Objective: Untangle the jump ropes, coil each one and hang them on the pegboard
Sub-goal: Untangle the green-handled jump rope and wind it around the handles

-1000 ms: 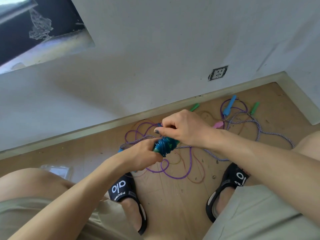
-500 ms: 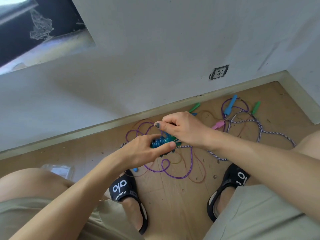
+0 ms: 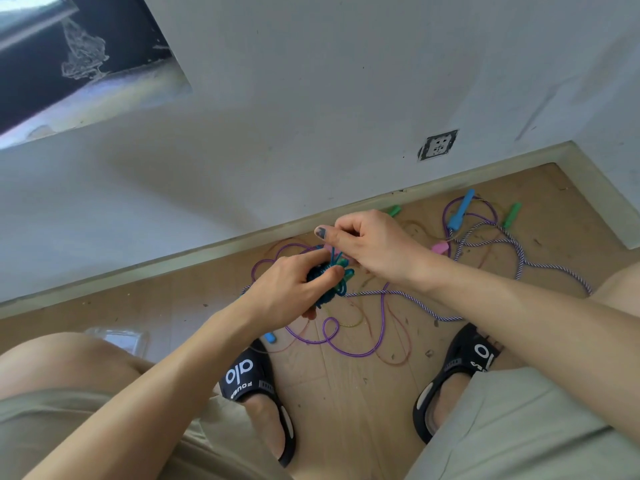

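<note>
A coiled blue jump rope [image 3: 327,285] is gripped in the left hand [image 3: 294,289] above the floor [image 3: 346,393], so the turns cannot spring loose; its end is pinched by the right hand [image 3: 367,247], apparently for wrapping; the other ropes [image 3: 381,306] lie tangled near the skirting edge.

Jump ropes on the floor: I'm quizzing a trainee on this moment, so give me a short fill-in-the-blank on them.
1. The left hand grips a coiled rope coloured ____.
2. The right hand pinches a strand of that coil from ____.
3. The striped rope lies on the ____.
4. The wall socket sits on the person's ____ side.

Missing words: teal; above; floor; right
</note>
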